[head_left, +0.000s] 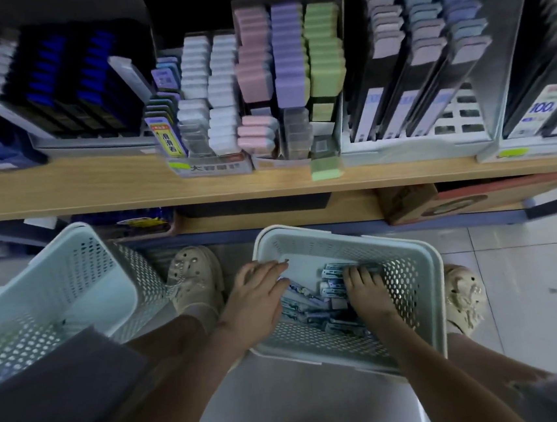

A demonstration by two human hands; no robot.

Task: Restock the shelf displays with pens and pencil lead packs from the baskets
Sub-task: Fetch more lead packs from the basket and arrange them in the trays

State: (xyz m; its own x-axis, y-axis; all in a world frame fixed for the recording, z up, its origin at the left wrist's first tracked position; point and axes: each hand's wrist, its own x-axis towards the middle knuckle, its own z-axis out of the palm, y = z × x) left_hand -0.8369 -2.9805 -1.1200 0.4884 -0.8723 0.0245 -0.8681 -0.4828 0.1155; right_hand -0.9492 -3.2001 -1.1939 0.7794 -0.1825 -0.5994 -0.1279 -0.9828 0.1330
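A person bends over a white basket on the tiled floor before a wooden shelf, both hands down inside it. The basket holds a loose heap of slim blue-and-white packs, too jumbled to count. Most lie flat with their long axes on a diagonal from upper left to lower right, while a few near the far wall lie crosswise.

The left hand rests flat on the heap's left side, fingers straight and relaxed and pointing toward the shelf, holding nothing. The right hand sits against the basket's right wall with fingers bent down over a cluster of packs. Whether it grips any cannot be told.

Two baskets are in view. The second basket, pale and perforated, sits to the left, just beside the left shoe. The right shoe shows past the white basket's right rim, so the basket lies between the two beige shoes.

Above, the shelf carries rows of stock. An open carton holds three pastel columns of pink, purple and green, with two grey-white columns just beside it. Three black trays slope down at right, and dark blue stock fills the left. One green pack lies alone at the shelf's front edge. A cardboard box sits on the level beneath. The shelf's edge stands between the basket and the displays.
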